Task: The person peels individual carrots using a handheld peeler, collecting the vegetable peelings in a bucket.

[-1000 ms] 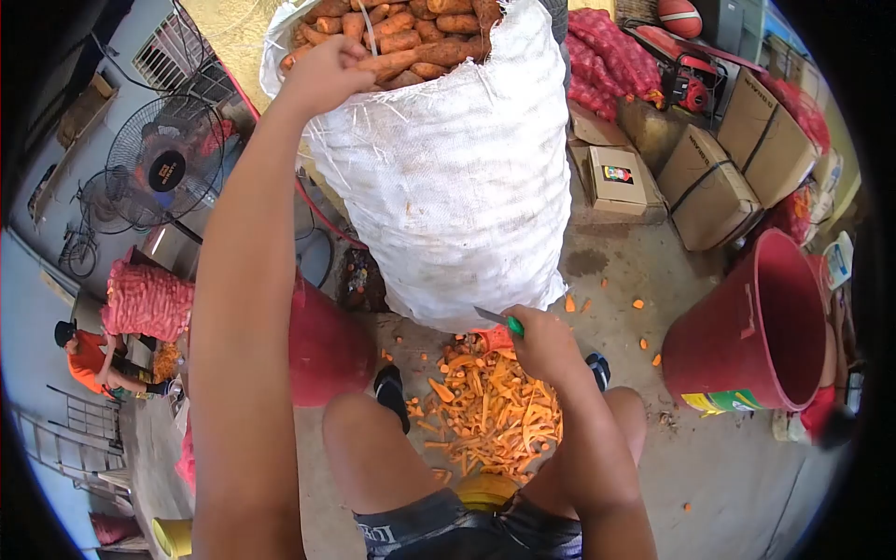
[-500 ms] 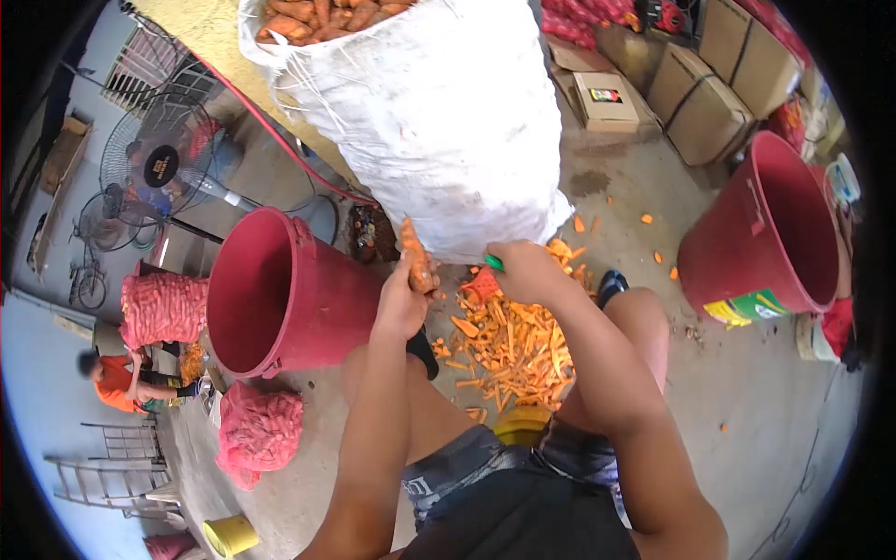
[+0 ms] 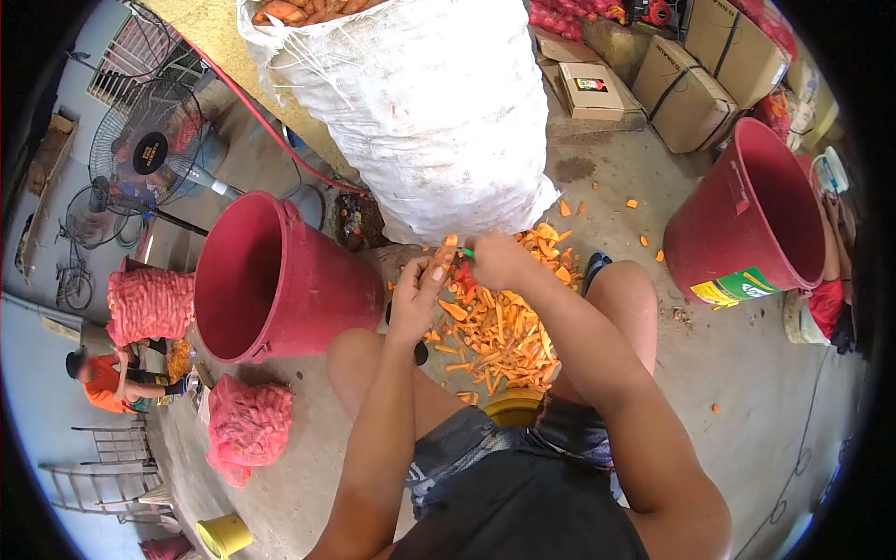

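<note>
My left hand [image 3: 415, 297] is closed around a carrot [image 3: 449, 245], its upper end sticking out past the fingers. My right hand [image 3: 504, 261] grips a small green-handled tool [image 3: 468, 253]. The tool meets or nearly meets the carrot's upper end; its working edge is too small to make out. Below both hands, orange peelings and cut pieces [image 3: 509, 341] form a pile on the floor between my legs. Just beyond my hands stands a tall white woven sack [image 3: 439, 121], with carrots [image 3: 313, 9] showing at its open top.
Large red bins stand at left [image 3: 241, 280] and right [image 3: 714, 219]. Filled pink mesh bags [image 3: 250, 420] lie at left, near a fan [image 3: 149, 149] and a seated person in orange [image 3: 103, 383]. Cardboard boxes [image 3: 686, 93] are at back right; a yellow bucket [image 3: 224, 535] stands lower left.
My left hand has moved up and right, tilting the carrot toward my right hand. My right hand has shifted slightly left, bringing the tool to the carrot's end. The camera view has shifted slightly.
</note>
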Tool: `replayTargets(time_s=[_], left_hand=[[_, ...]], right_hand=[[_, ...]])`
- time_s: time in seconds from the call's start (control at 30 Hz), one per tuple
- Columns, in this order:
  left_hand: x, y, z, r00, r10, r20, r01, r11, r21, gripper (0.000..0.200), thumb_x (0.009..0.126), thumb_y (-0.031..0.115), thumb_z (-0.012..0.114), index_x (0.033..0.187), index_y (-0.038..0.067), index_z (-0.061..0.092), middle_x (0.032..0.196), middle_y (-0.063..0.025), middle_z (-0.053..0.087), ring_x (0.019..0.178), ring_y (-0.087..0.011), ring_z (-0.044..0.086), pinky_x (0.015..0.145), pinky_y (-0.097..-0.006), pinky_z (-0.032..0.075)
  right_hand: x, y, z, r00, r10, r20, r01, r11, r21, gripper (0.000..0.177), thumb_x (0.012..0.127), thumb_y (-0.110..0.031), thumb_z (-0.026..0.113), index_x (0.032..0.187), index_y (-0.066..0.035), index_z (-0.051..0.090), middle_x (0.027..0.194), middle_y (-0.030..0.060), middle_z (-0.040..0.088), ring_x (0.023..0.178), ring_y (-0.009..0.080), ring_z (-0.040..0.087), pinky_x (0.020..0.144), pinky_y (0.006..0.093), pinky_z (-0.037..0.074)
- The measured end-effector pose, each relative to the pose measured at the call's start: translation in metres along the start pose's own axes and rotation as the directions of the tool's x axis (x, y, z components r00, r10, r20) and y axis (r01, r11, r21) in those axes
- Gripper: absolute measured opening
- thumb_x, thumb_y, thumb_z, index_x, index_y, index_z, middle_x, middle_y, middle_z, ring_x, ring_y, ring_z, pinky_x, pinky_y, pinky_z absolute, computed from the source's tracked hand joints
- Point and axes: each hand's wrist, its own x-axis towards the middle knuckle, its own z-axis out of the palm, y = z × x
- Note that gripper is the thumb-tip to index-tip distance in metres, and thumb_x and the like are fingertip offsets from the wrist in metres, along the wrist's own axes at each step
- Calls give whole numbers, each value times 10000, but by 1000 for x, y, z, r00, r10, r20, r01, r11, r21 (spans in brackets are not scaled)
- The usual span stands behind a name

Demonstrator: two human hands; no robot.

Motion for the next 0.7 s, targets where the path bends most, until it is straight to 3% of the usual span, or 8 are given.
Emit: replayTargets(time_s=[0.1,0.17,0.27,0.33,0.43,0.5,0.57,0.7], left_hand=[[3,-2,-13,993,57,103,-32,974,-224,451,1087,371,620,1401,52,565,1150,-16,638,883,-82,542,733,-247,436],[7,3,-7,1000,-20,-18,14,953,-303,393,1108,342,570,1422,105,549,1165,10,619,862,-83,552,706,-254,444],[16,17,-5,981,-144,-131,78,906,-415,363,1132,329,499,1471,200,510,1260,51,584,875,-97,590,678,-275,464],[13,15,-4,972,-202,-122,130,888,-442,381,1135,346,477,1501,241,487,1340,66,570,908,-110,617,678,-289,477],[17,2,-1,938,-342,-60,257,802,-539,385,1135,329,453,1514,271,488,1382,50,604,1015,-142,649,724,-316,510],[19,-8,-1,914,-390,113,371,686,-627,403,1133,320,445,1525,240,489,1368,-4,643,1093,-174,661,797,-340,559],[18,-13,4,902,-401,160,396,622,-675,400,1129,318,448,1512,216,502,1358,-33,657,1109,-193,670,823,-357,574],[14,-8,12,890,-404,210,414,523,-745,397,1120,326,471,1475,160,532,1337,-95,678,1099,-246,702,883,-390,604]], right_hand=[[10,30,16,994,58,92,-53,997,-60,310,846,-124,694,1130,-6,738,1079,272,747,1042,426,726,913,508,584],[10,37,22,986,52,160,-35,994,-106,343,859,-146,712,1175,-15,728,1125,260,747,1077,412,720,927,500,577],[3,28,-7,981,-110,159,87,985,147,459,840,-217,810,1245,-32,699,1150,219,749,1101,360,719,946,458,562],[-3,28,-21,990,-119,-71,137,910,390,529,798,-277,892,1235,-62,683,1052,188,751,1026,316,722,921,423,548],[-14,5,-35,983,-144,-112,180,860,478,483,786,-226,930,1159,-76,662,1016,89,724,963,207,654,901,370,528],[-12,4,-22,990,-119,-74,140,857,496,534,772,-252,942,1180,-83,642,1029,109,729,967,237,677,893,384,535],[-8,7,-5,960,-210,-185,273,847,456,549,764,-301,932,1175,-80,643,930,156,723,886,312,704,807,425,543],[-10,6,-8,959,-217,-183,275,870,409,561,779,-309,918,1209,-78,643,965,182,731,910,341,714,828,428,551]])
